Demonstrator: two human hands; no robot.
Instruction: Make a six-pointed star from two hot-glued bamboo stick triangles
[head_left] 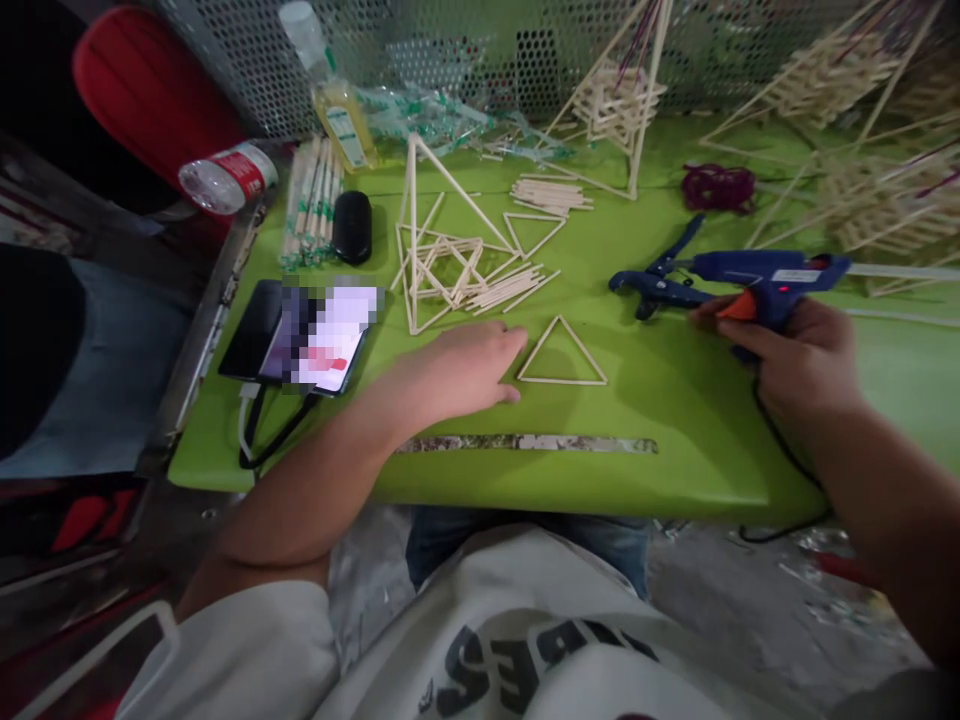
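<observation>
worktop [697, 400]: green, bearing the stickwork.
stick pyramid [413, 235]: upright, left of centre, loose sticks [513, 288] near its base.
glue gun [784, 270]: long axis sideways, nozzle pointing left, well apart from the stick triangle [562, 381].
right hand [806, 350]: grip clenched round the glue gun's handle.
left hand [476, 368]: grip appears released, palm down, thumb apart; underside hidden.
stick triangle: flat on worktop, just right of left hand, the nearer one; base sideways, apex away from wearer; fingertip contact unconfirmed.
</observation>
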